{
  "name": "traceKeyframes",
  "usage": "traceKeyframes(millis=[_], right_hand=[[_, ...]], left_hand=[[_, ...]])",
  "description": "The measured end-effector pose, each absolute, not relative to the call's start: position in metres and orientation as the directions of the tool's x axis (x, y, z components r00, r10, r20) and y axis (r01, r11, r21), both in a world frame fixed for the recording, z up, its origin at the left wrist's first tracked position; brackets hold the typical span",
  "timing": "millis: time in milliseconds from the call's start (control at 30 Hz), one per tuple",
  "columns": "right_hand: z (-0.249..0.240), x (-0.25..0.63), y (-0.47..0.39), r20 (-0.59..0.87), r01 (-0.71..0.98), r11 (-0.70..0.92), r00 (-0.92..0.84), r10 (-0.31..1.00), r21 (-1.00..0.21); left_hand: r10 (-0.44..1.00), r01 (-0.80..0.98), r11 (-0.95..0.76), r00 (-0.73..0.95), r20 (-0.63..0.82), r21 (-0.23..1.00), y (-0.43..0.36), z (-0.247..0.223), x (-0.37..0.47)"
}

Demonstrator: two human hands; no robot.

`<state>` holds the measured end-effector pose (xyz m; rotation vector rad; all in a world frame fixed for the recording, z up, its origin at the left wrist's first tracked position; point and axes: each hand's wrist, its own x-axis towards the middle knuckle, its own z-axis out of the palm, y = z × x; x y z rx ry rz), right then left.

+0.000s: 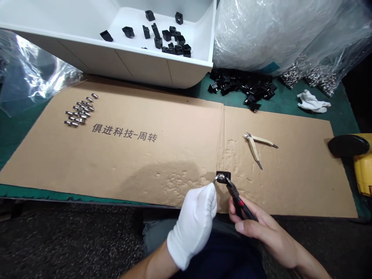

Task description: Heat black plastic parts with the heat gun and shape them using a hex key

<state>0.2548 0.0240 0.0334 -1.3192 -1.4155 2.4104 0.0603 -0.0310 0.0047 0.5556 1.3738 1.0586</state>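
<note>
My left hand (199,217), in a white glove, is closed around a thin bent metal rod (215,179). The rod's tip touches a small black block (228,174) with a shiny metal cylinder (221,176) in it. My bare right hand (258,224) grips pliers (236,193) with black and red handles. Their jaws meet the block's right side; whether they clamp it I cannot tell. Beneath lies a cardboard sheet (180,128). To the right rests a second pair of pliers (253,145) with cream handles, spread apart.
Several metal cylinders (80,110) lie at the cardboard's left. Behind stands a white bin (139,64) with black blocks inside. More black blocks (244,85) are heaped beside it, near plastic bags (270,35) and a crumpled white glove (312,102). A yellow tool (362,166) sits at the right edge.
</note>
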Motion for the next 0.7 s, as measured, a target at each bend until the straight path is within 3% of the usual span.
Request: traceKeyframes(millis=[133,267,500,700], right_hand=[[0.023,0.248,0.016,-0.639,0.261,-0.662,-0.64,0.427,-0.703],[0.012,0.239,0.002,-0.623,0.034,-0.803,-0.65,0.434,-0.595],[0.008,0.221,-0.013,-0.629,-0.097,-0.826,-0.601,0.494,-0.556],[0.013,0.203,-0.017,-0.647,-0.199,-0.855,-0.578,0.497,-0.479]], left_hand=[[0.844,-0.242,0.464,-0.17,-0.508,0.852,-0.02,0.005,0.064],[0.838,-0.23,0.461,-0.206,-0.506,0.857,-0.016,0.004,0.069],[0.865,-0.086,0.393,-0.303,-0.4,0.915,-0.011,0.005,0.071],[0.831,-0.166,0.417,-0.329,-0.449,0.894,-0.012,0.009,0.075]])
